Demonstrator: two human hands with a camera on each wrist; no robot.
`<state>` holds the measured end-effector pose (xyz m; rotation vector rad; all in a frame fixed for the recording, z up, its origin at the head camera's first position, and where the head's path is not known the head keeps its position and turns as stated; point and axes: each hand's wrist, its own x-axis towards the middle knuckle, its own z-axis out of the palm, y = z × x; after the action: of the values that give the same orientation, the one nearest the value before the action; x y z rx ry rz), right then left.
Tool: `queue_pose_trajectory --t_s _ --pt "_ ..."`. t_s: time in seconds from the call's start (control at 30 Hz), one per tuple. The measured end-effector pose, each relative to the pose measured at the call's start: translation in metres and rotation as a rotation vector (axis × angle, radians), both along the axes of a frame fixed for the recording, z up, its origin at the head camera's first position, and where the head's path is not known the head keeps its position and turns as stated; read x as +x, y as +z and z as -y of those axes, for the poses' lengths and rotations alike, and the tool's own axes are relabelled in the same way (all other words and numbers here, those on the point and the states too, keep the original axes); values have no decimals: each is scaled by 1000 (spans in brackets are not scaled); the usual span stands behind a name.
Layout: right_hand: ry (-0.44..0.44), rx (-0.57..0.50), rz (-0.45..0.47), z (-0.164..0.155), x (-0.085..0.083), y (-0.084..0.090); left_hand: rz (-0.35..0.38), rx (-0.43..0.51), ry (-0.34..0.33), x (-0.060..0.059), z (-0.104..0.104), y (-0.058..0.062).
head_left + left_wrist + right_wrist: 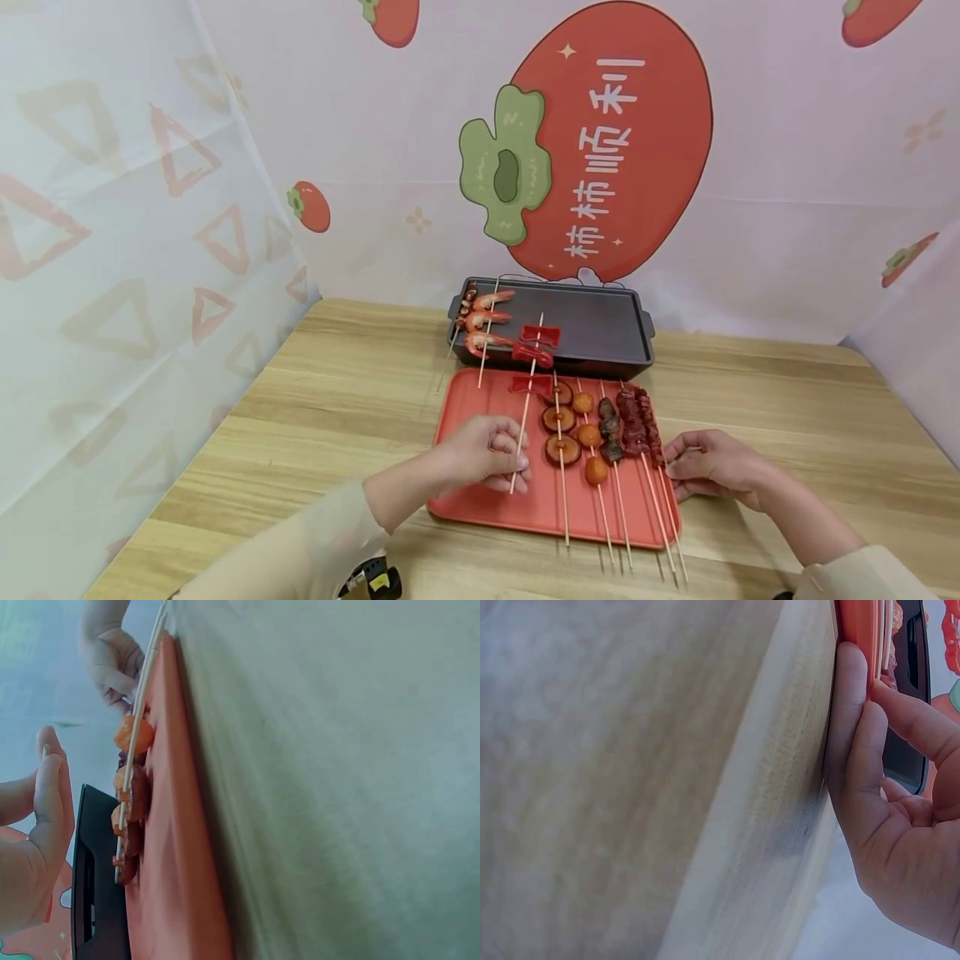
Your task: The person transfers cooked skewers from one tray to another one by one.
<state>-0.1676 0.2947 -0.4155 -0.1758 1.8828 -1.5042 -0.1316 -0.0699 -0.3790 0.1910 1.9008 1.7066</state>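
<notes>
My left hand (pixel 483 454) pinches the lower stick of a skewer of red pepper pieces (pixel 534 356), raised over the red tray (pixel 457 417). The skewer slants up, its pieces overlapping the front rim of the black grill pan (pixel 592 312) in the head view. At the tray's right edge, my right hand (pixel 712 467) grips the rim between thumb and fingers, as the right wrist view shows. Skewers of mushroom slices (pixel 561 419), orange balls (pixel 589 435), dark pieces (pixel 610 429) and dark red meat (pixel 632 421) lie side by side on the tray.
A shrimp skewer (pixel 487 320) and a thinner brown skewer (pixel 465 304) lie at the pan's left end, sticks jutting over its front. Pan and tray stand on a wooden table (pixel 337 392), the pan close to the printed cloth backdrop (pixel 375 242).
</notes>
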Motion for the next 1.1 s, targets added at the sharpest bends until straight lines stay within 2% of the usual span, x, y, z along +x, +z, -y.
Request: queue_pose_trajectory --t_s 0.57,1.1 --pt "-8 -23 29 2 0 0 84 31 -1 17 6 -20" --pt "14 -46 26 0 -2 -1 91 31 -30 38 7 -24"
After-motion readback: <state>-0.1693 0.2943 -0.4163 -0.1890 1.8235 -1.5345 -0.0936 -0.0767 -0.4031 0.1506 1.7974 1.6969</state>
